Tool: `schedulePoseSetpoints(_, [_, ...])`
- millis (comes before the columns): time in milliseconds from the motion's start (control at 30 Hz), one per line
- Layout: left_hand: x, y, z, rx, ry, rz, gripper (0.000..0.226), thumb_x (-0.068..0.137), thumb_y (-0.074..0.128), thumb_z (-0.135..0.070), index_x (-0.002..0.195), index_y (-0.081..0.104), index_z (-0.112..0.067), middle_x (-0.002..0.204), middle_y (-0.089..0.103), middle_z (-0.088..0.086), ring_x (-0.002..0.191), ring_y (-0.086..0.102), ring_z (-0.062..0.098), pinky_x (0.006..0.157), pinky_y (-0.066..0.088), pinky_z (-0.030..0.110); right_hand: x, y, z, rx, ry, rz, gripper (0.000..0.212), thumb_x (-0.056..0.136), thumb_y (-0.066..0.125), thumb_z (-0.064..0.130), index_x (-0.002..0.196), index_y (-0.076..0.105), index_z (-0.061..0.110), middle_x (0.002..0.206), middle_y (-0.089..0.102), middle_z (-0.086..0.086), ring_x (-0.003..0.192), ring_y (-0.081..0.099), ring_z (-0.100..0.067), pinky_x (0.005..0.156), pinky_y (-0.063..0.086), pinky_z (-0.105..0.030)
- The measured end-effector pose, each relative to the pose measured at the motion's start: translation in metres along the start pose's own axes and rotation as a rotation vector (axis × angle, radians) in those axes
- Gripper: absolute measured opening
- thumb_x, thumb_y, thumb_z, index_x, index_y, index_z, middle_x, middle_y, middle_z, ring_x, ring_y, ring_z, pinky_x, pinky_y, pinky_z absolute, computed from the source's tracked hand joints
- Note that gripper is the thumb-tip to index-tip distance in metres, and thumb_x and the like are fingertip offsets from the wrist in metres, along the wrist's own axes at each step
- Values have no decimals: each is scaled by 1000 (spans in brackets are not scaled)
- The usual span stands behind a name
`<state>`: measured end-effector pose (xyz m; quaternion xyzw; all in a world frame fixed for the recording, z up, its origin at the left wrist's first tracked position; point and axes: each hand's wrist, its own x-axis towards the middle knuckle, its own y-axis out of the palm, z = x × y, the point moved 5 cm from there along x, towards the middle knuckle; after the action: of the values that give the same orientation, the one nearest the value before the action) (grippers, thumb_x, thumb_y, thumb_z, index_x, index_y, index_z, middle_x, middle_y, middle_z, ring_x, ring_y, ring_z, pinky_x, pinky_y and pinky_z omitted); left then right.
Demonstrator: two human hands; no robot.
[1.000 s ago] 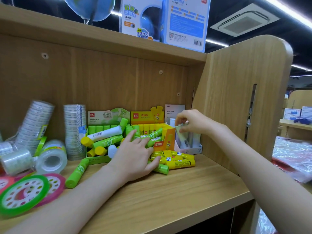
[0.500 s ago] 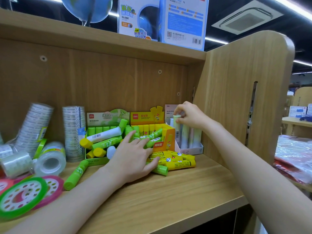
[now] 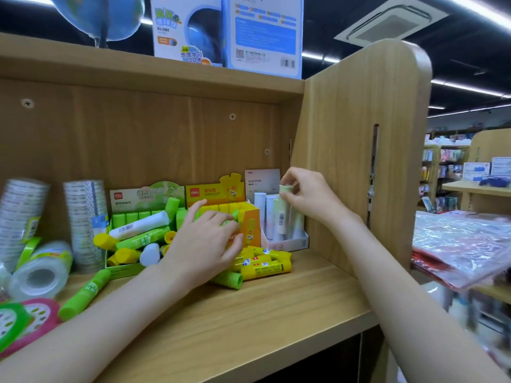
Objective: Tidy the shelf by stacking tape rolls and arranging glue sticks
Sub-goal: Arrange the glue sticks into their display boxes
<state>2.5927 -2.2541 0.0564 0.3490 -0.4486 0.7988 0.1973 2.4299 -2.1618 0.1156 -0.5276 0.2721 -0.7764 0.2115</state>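
head view: the right hand [image 3: 309, 196] pinches the top of a pale green glue stick [image 3: 282, 210] with its fingertips. the stick stands up in the white box [image 3: 293, 241] at the right end of the wooden shelf [image 3: 249, 322], next to other pale sticks in that box.

the left hand [image 3: 206, 244] lies with its fingers spread and loosely bent over the front of the orange box [image 3: 250, 222] and the loose sticks there. i cannot tell if it grips anything. yellow glue sticks [image 3: 265, 265] lie in a little pile on the shelf just under and beside this hand, in front of the orange box. one green stick [image 3: 228, 279] lies by the wrist.

the green box [image 3: 124, 269] sits left of the orange box. it is full of green, yellow and white sticks lying all mixed up. one more green glue stick [image 3: 83, 295] lies alone on the shelf in front of it.

at the left end there are tape rolls. two tall stacks of clear tape [image 3: 84, 222] stand at the back, and one leans. a fat clear roll [image 3: 41, 272] lies on its side in front. flat green and pink rolls [image 3: 27, 324] lie at the near left corner.

on the board above stands a globe box [image 3: 226, 31].
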Motion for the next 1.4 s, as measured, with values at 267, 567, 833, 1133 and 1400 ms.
schedulePoseSetpoints(267, [31,19,-3,1,15,-14,34,82,38,-36,84,67,-19,102,66,5,96,64,24,97,26,41,-3,15,-8,-182,-25,166,16,91,55,15,106,59,11,109,59,-8,105,50,-21,87,43,-31])
schedulePoseSetpoints(567, [31,48,-5,20,141,62,44,82,38,-36,113,65,-23,118,64,3,99,65,22,94,29,40,8,13,-11,-251,-46,229,29,88,48,0,76,47,27,101,58,-6,95,56,-25,82,49,-37])
schedulePoseSetpoints(833, [32,50,-1,-55,107,90,44,81,38,-35,116,62,-26,121,62,0,96,64,20,88,40,33,12,11,4,-320,-94,135,14,87,62,21,92,56,9,94,58,-7,93,52,-23,66,37,-29])
schedulePoseSetpoints(1133, [33,50,0,-94,92,103,45,80,38,-34,116,63,-27,121,63,-1,95,65,21,85,49,40,44,57,6,-307,-148,374,40,92,54,11,131,52,20,135,52,-7,127,44,-27,104,36,-44])
schedulePoseSetpoints(1400, [31,54,2,-122,85,106,45,80,38,-35,117,62,-27,123,61,-2,101,64,20,81,51,37,47,46,2,-156,-161,293,21,86,63,15,107,66,16,110,64,-3,112,47,-20,97,40,-43])
